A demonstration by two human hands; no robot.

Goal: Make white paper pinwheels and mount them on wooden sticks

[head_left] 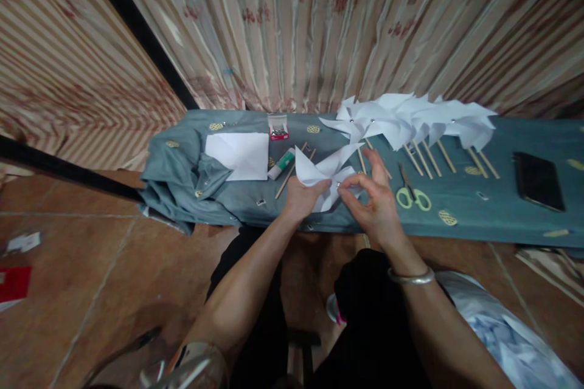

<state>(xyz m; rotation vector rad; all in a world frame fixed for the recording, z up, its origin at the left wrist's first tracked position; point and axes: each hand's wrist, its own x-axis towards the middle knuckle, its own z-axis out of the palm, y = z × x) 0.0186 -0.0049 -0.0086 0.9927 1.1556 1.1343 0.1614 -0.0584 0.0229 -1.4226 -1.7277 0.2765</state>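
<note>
A white paper pinwheel [326, 170] with folded points is held above the table by my left hand [305, 196], thumb in front and fingers behind. My right hand [375, 197] pinches a small silver thumbtack [338, 185] at the pinwheel's middle, between thumb and index finger; its other fingers are raised. Whether the tack has gone through the paper cannot be made out. Left of the pinwheel lie loose wooden sticks [288, 177] and a green and white glue stick [281, 164]. Behind them stands a small open box of tacks [278, 127].
White paper sheets [239, 155] lie at the left on the teal tablecloth [483, 219]. Several pinwheels on sticks [410, 118] are lined up at the back right. Green-handled scissors [413, 196] and a black phone [538, 181] lie to the right. A pleated curtain [292, 30] hangs behind.
</note>
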